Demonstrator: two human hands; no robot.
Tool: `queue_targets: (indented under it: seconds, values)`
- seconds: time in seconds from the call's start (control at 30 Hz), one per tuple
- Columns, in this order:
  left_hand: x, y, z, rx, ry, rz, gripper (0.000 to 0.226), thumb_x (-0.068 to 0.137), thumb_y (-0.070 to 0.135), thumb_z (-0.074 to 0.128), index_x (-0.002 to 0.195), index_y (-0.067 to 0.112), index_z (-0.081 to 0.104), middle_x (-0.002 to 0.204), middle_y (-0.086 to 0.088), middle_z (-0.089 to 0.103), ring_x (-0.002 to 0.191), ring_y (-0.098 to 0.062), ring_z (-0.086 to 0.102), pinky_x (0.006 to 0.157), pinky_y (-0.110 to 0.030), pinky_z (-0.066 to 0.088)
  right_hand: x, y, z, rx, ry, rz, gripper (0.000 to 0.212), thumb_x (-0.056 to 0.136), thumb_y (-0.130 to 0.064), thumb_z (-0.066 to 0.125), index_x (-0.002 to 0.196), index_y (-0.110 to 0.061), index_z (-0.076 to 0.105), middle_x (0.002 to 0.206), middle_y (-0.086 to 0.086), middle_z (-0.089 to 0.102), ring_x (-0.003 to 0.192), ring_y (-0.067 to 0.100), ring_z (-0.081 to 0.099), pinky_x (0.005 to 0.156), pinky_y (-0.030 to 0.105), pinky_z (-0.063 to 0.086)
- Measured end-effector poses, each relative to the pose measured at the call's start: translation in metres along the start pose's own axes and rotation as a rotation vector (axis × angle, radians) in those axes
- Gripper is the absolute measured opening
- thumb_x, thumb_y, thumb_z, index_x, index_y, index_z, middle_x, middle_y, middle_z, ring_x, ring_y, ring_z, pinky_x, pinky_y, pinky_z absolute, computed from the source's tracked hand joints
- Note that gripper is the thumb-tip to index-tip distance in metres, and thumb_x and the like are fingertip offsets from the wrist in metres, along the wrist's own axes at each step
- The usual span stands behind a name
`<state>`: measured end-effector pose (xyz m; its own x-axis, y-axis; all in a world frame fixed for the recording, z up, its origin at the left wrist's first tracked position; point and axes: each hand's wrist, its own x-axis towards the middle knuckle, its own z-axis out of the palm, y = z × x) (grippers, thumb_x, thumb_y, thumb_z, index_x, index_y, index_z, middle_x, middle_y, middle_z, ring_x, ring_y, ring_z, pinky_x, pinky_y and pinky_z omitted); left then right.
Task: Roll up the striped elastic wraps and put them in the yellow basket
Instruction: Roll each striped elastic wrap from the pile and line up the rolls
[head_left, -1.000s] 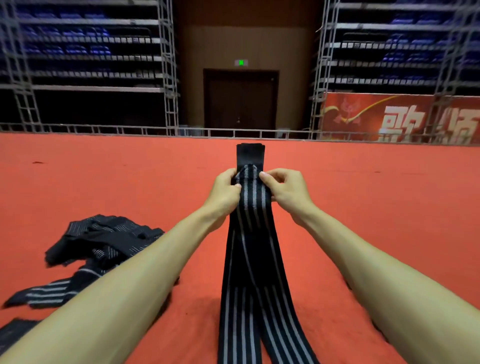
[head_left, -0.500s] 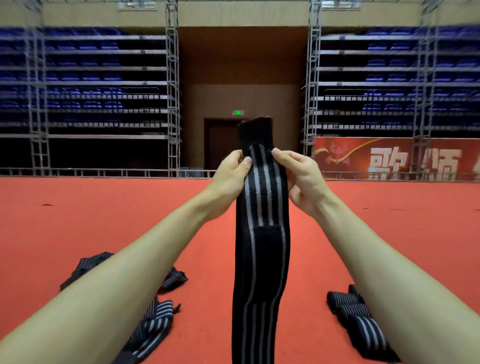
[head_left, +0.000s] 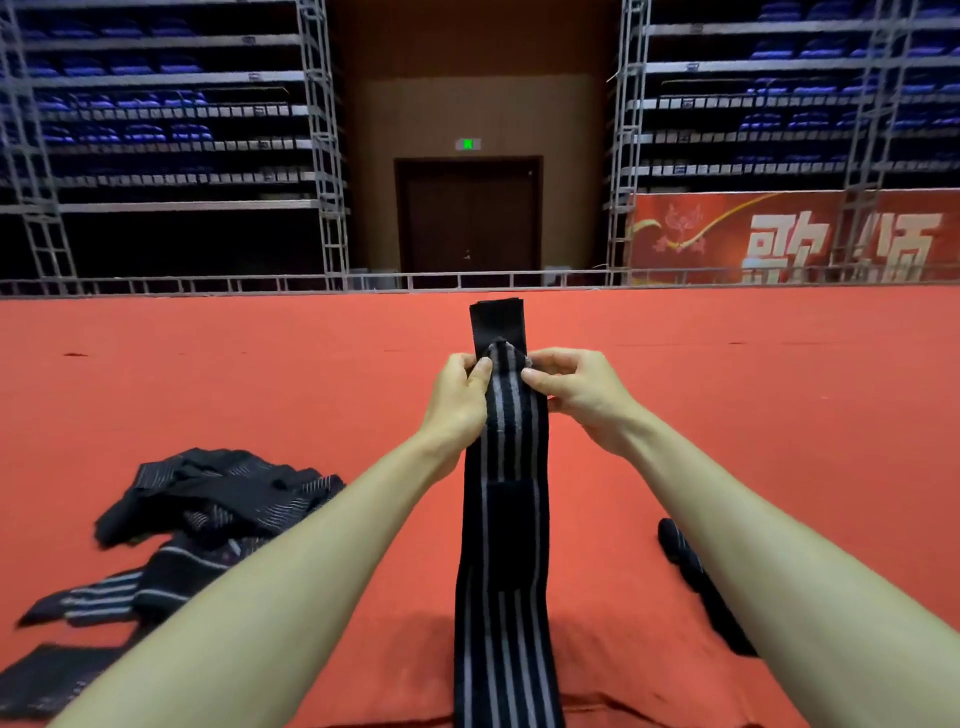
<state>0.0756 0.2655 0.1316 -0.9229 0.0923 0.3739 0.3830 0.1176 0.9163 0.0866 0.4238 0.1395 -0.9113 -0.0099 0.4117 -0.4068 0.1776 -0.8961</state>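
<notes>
The left hand (head_left: 457, 400) and right hand (head_left: 576, 389) pinch the upper end of a black wrap (head_left: 501, 519) with grey stripes, hanging flat over the red carpet (head_left: 208, 374); loose wraps (head_left: 218, 499) lie crumpled left.

So the wrap (head_left: 506, 519) hangs between the left hand (head_left: 457, 400) and right hand (head_left: 576, 389), both pinching its top. A pile of wraps (head_left: 218, 499) lies on the floor (head_left: 208, 389) left of the left hand and nearer the person, and 1 spare wrap (head_left: 696, 577) lies on the floor to the right, under the right forearm.

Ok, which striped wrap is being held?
The long centre wrap, pinched near its top by left hand and right hand; the left pile and right-side wrap lie on the carpet.
</notes>
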Motion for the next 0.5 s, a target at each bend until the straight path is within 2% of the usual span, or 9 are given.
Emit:
queue_targets:
  seconds: [0.17, 0.23, 0.37, 0.5]
  values:
    - [0.017, -0.060, 0.008, -0.158, 0.017, -0.059, 0.019, 0.100, 0.029, 0.053, 0.108, 0.018, 0.067, 0.101, 0.005, 0.072, 0.088, -0.005, 0.068, 0.074, -0.019, 0.053, 0.013, 0.060, 0.007, 0.134, 0.041, 0.135, 0.017, 0.085, -0.001, 0.070, 0.102, -0.001, 0.068, 0.095, 0.008, 0.069, 0.081, 0.015, 0.066, 0.064, 0.027, 0.055]
    - [0.021, -0.089, 0.013, -0.132, 0.007, -0.104, 0.024, 0.100, 0.032, 0.053, 0.115, 0.016, 0.063, 0.106, 0.004, 0.070, 0.093, -0.007, 0.067, 0.076, -0.021, 0.051, 0.017, 0.086, 0.015, 0.160, 0.064, 0.178, 0.017, 0.085, 0.000, 0.070, 0.102, 0.001, 0.069, 0.095, 0.009, 0.070, 0.080, 0.016, 0.067, 0.063, 0.027, 0.055]
    - [0.025, -0.147, 0.024, 0.001, -0.047, -0.155, 0.027, 0.103, 0.028, 0.044, 0.127, 0.017, 0.048, 0.114, 0.007, 0.061, 0.103, -0.006, 0.061, 0.091, -0.027, 0.049, 0.018, 0.142, 0.031, 0.195, 0.138, 0.268, 0.017, 0.087, 0.001, 0.067, 0.103, -0.001, 0.070, 0.095, 0.007, 0.072, 0.082, 0.016, 0.069, 0.066, 0.026, 0.056]
    - [0.027, -0.198, 0.024, 0.092, -0.059, -0.177, 0.022, 0.105, 0.021, 0.039, 0.121, 0.012, 0.051, 0.108, 0.004, 0.061, 0.095, -0.003, 0.059, 0.079, -0.014, 0.047, 0.011, 0.192, 0.045, 0.250, 0.157, 0.374, 0.018, 0.087, 0.004, 0.065, 0.104, 0.000, 0.069, 0.092, 0.006, 0.071, 0.075, 0.015, 0.069, 0.064, 0.025, 0.057]
